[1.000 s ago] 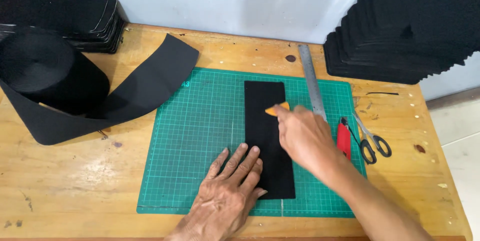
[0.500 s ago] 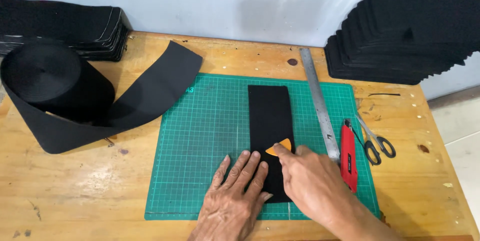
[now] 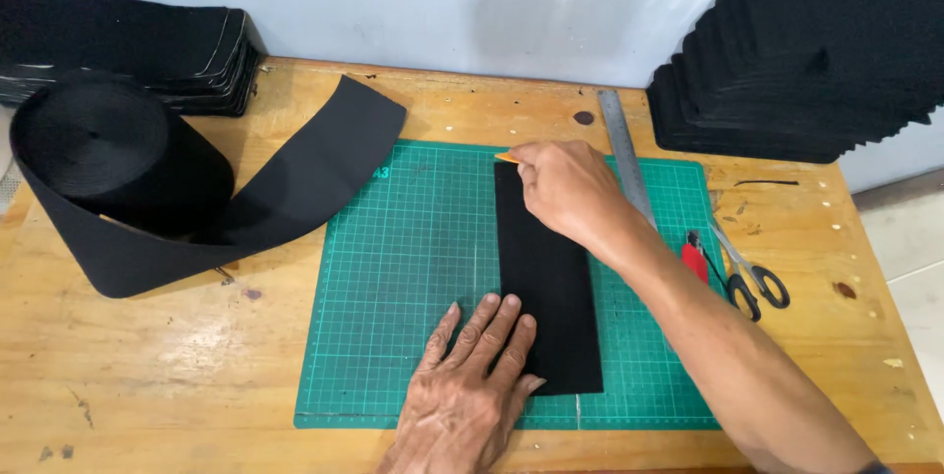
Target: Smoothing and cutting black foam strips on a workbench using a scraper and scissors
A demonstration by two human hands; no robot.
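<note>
From the head view, the left hand (image 3: 470,387) lies open and flat on the near end of the black strip (image 3: 547,277), which lies on the green cutting mat (image 3: 413,287). The right hand (image 3: 562,189) pinches what seems an orange marker (image 3: 506,156) at the strip's far left corner. Firm, even pressure would keep that edge straight. The steel ruler (image 3: 625,154) and scissors (image 3: 749,272) crowd the right; the mat's left lies open.

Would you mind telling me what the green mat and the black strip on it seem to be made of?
Green mat: probably a vinyl or rubber cutting mat, matte, printed with a pale grid. Black strip: looks like woven elastic or webbing, matte, lying flat, matching the black roll.
</note>
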